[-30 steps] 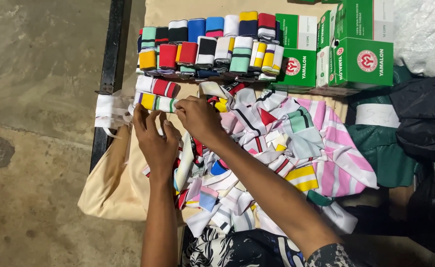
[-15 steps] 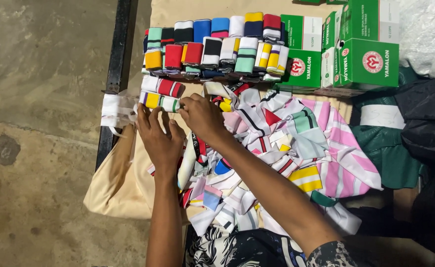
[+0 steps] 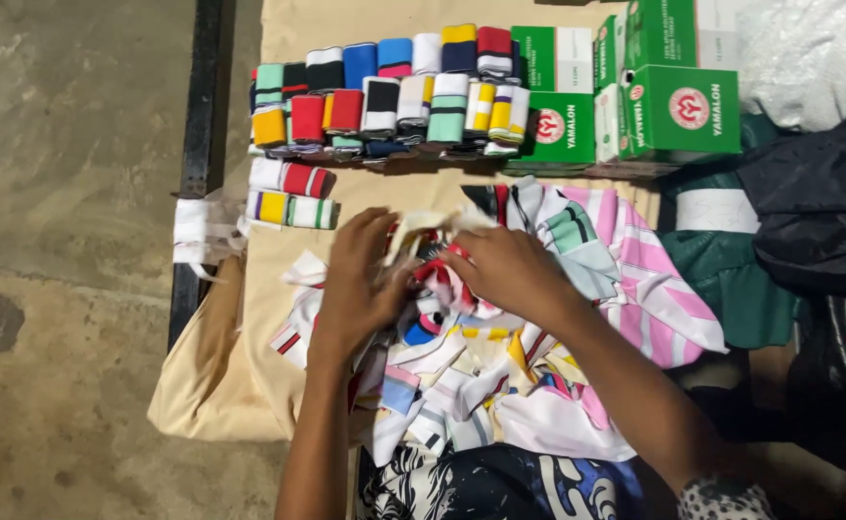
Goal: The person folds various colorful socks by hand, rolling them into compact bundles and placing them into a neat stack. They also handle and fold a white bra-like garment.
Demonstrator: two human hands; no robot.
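A stained grey concrete floor fills the left. A black metal bar runs along the edge of the table, which is covered in tan cloth. Lighting is dim and even.

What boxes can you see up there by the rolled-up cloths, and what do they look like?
Front green box: far right of the rolled cloth row, rectangular, green with a round red-and-white emblem.
Lower green box: just right of the rolled cloths, green, same round emblem.
Green and white box: behind it, flat top half green, half white.
Back green box: top edge, green, partly cut off.
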